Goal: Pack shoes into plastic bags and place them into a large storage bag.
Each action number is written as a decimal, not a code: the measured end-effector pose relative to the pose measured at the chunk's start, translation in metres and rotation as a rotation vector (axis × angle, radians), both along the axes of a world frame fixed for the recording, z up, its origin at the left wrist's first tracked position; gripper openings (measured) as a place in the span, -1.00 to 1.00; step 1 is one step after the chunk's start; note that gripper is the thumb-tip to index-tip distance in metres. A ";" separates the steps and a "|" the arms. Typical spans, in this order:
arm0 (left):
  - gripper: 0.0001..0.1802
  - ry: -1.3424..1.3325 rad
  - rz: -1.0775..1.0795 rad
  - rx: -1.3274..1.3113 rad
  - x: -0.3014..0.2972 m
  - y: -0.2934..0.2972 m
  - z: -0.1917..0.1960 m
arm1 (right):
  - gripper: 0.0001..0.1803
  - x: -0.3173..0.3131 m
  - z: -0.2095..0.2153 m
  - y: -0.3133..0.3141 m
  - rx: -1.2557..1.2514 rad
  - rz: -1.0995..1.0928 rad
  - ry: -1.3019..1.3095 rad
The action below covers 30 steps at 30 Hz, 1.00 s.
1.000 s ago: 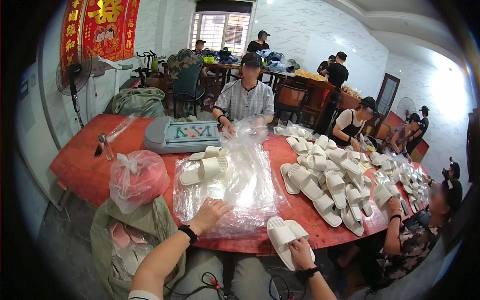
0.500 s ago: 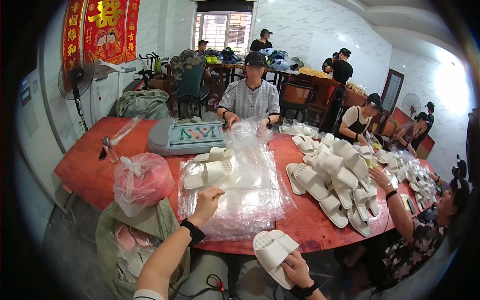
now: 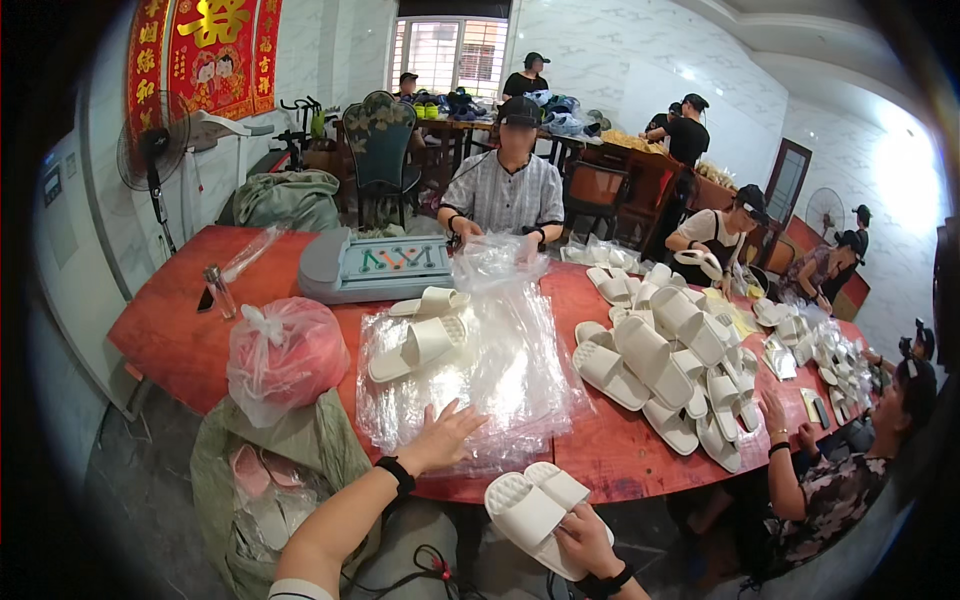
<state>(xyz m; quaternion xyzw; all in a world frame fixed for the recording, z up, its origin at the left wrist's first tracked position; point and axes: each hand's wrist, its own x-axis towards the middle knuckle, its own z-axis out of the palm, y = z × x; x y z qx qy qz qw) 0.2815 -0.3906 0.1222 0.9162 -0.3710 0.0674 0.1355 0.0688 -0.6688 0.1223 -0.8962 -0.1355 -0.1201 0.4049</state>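
Note:
My left hand [image 3: 446,438] lies with fingers spread over the near edge of a stack of clear plastic bags [image 3: 510,375], nothing in its grasp. In my right hand [image 3: 585,541] is a pair of white slippers [image 3: 530,515], held together by the sides just off the table's near edge. Two more white slippers [image 3: 420,345] rest on the far left part of the bag stack. To the right, a large heap of white slippers [image 3: 660,350] covers the table.
A grey plastic case [image 3: 375,265] and a pink-filled tied bag [image 3: 288,350] stand left on the red table [image 3: 180,320]. Below sits an open sack [image 3: 225,470] with pink slippers. A co-worker [image 3: 503,190] handles plastic across the table; others work at right.
My left hand has opened from a pinch and moved right and down over the bags. The slippers in my right hand shifted slightly left. A co-worker's hand at right drew back from the heap.

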 end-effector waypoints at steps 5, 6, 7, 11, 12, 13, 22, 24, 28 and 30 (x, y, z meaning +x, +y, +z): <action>-0.21 0.100 -0.071 -0.107 0.024 0.018 -0.038 | -0.66 -0.005 0.013 0.001 0.056 -0.027 -0.001; -0.27 0.187 -0.125 -0.194 0.027 0.018 -0.035 | -0.66 -0.006 0.013 0.000 0.061 -0.031 0.000; -0.27 0.189 -0.128 -0.189 0.029 0.020 -0.032 | -0.66 -0.007 0.013 -0.002 0.052 -0.036 0.003; -0.52 0.242 -0.185 -0.414 0.036 0.027 -0.024 | -0.65 -0.008 0.010 -0.003 0.092 -0.014 0.032; -0.59 0.195 -0.160 -0.435 0.037 0.029 -0.025 | -0.65 -0.007 0.011 -0.002 0.094 -0.011 0.032; -0.59 0.194 -0.156 -0.433 0.038 0.031 -0.025 | -0.65 -0.007 0.012 -0.001 0.085 0.004 0.032; -0.85 0.265 0.134 -0.726 0.016 0.014 0.010 | -0.61 0.007 0.032 0.007 0.017 0.115 -0.058; -0.84 0.119 0.168 -0.821 0.014 0.010 0.019 | -0.59 0.016 0.046 0.011 -0.011 0.165 -0.098; -0.83 0.159 0.277 -0.786 0.014 0.008 0.034 | -0.58 0.034 0.064 0.025 -0.138 0.280 -0.133; -0.81 0.099 0.261 -0.822 0.018 0.008 0.034 | -0.63 0.045 0.071 0.033 -0.181 0.303 -0.203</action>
